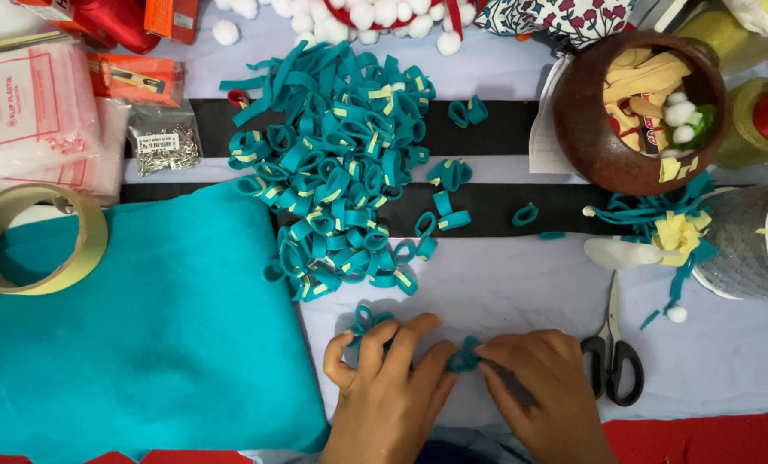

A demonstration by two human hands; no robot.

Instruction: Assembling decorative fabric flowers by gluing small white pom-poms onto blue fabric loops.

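My left hand (388, 387) and my right hand (539, 387) meet low in the middle of the view, fingertips pinched together on a small teal felt loop (464, 354). A second teal felt piece (368, 321) sits under my left fingers. Just beyond the hands lies a big heap of teal felt loops (337, 163) with yellow tape strips, spread over a cloth with black stripes (504, 129). A few loose loops (446, 213) lie to the heap's right.
A teal felt sheet (143, 335) covers the left, with a tape roll (36, 236) on its corner. Black-handled scissors (612, 365) lie right of my right hand. A brown bowl (586, 129) of scraps stands at the back right, plastic bags (32, 112) and white pompoms (358, 17) at the back.
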